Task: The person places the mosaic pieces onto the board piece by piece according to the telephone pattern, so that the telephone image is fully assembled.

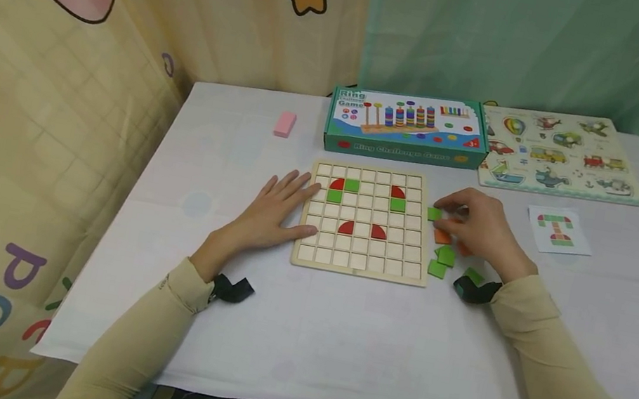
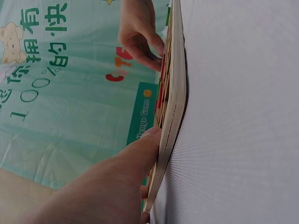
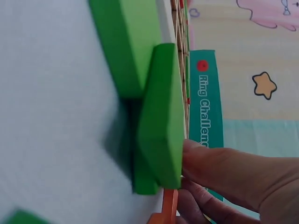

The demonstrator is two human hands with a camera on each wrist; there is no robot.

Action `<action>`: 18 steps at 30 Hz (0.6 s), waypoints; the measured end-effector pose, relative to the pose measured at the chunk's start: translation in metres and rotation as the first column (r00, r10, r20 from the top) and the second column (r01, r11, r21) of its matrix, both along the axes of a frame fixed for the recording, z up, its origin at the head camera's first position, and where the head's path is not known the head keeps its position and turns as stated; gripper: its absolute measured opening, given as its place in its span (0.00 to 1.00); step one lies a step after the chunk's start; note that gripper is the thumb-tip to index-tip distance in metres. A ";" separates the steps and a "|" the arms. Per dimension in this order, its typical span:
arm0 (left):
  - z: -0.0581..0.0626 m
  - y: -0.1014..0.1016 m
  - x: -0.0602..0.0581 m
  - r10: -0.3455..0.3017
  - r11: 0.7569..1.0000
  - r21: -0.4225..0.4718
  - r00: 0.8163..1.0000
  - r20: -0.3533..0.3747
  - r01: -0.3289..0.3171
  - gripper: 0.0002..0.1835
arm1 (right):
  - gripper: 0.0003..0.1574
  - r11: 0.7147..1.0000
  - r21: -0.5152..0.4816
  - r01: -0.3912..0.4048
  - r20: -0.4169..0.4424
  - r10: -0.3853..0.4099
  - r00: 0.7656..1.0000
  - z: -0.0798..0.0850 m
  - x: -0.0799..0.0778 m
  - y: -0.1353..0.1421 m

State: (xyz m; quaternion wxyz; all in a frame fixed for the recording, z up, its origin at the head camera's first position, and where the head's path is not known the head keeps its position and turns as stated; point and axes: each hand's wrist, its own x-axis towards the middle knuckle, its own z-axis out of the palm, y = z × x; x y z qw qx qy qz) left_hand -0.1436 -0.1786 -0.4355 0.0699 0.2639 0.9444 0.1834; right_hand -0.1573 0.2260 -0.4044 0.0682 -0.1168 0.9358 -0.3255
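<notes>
A wooden grid board (image 1: 355,270) lies on the table, with red quarter-circle tiles (image 1: 378,232) and green square tiles (image 1: 351,185) in some cells. My left hand (image 1: 275,210) rests at the board's left side with fingers spread, the fingertips and thumb on its frame. In the left wrist view the thumb (image 2: 145,144) presses along the board's edge (image 2: 173,112). Just off the board's right edge, my right hand (image 1: 481,228) pinches a green square tile (image 1: 434,214) between thumb and index finger. Orange tiles (image 1: 442,237) lie under that hand, partly hidden.
More green tiles (image 1: 446,255) lie loose right of the board, one near the right wrist. A pattern card (image 1: 558,231) is farther right. Behind stand a Ring Challenge Game box (image 1: 408,126) and a vehicle puzzle board (image 1: 564,157). A pink block (image 1: 284,124) sits at back left.
</notes>
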 end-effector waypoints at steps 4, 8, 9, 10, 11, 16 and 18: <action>-0.001 0.000 -0.001 -0.004 1.000 -0.002 1.000 -0.009 0.004 0.48 | 0.18 1.000 -0.008 0.009 -0.031 -0.009 0.999 -0.005 0.003 0.001; 0.000 0.001 -0.003 -0.009 1.000 -0.002 1.000 -0.020 0.009 0.48 | 0.17 1.000 -0.012 0.003 -0.079 -0.004 0.997 -0.009 0.006 0.001; 0.000 0.001 -0.003 -0.009 1.000 -0.003 1.000 -0.020 0.009 0.48 | 0.17 1.000 -0.010 0.001 -0.093 -0.002 0.996 -0.009 0.006 0.001; 0.000 0.002 -0.003 -0.008 1.000 -0.003 1.000 -0.019 0.008 0.48 | 0.17 1.000 -0.008 0.002 -0.111 -0.003 0.994 -0.011 0.007 0.001; 0.000 0.002 -0.003 -0.006 1.000 -0.004 1.000 -0.017 0.006 0.48 | 0.17 1.000 -0.009 0.002 -0.127 -0.003 0.992 -0.012 0.007 0.002; -0.003 0.001 -0.002 0.005 1.000 -0.006 1.000 -0.005 -0.006 0.48 | 0.19 0.999 -0.044 0.011 -0.178 -0.018 0.984 -0.018 0.009 0.004; -0.003 0.001 -0.001 0.004 1.000 -0.005 1.000 -0.008 -0.004 0.48 | 0.19 0.997 -0.068 0.019 -0.177 -0.031 0.984 -0.020 0.009 0.004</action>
